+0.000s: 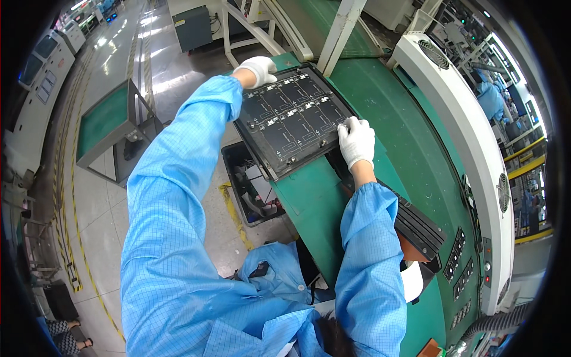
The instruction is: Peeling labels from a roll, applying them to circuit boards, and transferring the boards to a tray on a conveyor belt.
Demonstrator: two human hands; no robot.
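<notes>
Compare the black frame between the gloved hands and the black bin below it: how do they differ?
The frame is flat and carries a dark panel with white markings; the bin is deeper and contains white and dark pieces. The left hand and right hand touch the frame; neither touches the bin. The frame and bin are both black and roughly rectangular.

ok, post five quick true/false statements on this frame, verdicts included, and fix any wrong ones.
1. The left hand is at the far edge of the black panel. True.
2. The right hand is bare. False: the right hand wears a white glove.
3. Both sleeves are blue. True.
4. The black bin has nothing in it. False: the bin holds assorted items, too jumbled to name.
5. The green-topped cart stands on the person's right. False: the cart is on the left.
</notes>
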